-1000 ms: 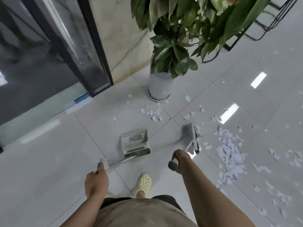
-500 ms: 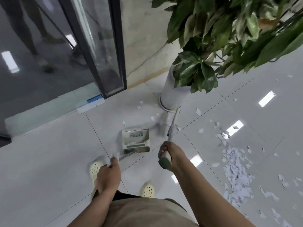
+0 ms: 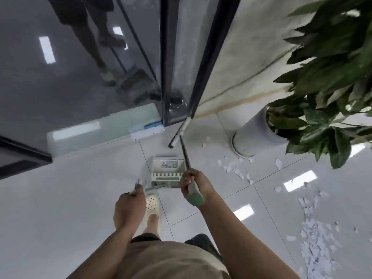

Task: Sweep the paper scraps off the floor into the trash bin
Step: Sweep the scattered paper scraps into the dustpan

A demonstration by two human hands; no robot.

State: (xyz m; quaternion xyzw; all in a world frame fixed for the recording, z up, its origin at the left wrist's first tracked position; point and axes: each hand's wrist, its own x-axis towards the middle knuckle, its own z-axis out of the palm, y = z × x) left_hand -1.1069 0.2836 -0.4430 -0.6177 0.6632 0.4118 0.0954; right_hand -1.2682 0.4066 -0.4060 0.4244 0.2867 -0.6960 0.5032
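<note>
You hold a broom (image 3: 179, 131) with white head, dark stick and green grip. The dustpan (image 3: 166, 169) is white-green, the paper scraps (image 3: 314, 238) white, the floor (image 3: 60, 208) pale grey.

Pale glossy floor tiles (image 3: 70, 218) with thin grout lines mirror rectangular ceiling lights. A dark-framed glass door (image 3: 80, 67) stands at the far left, beside a beige marble wall (image 3: 251, 57). A leafy plant (image 3: 332, 77) in a white pot (image 3: 253, 133) stands near that wall.

Plant pot (image 3: 254, 133) beside open floor (image 3: 70, 198)
</note>
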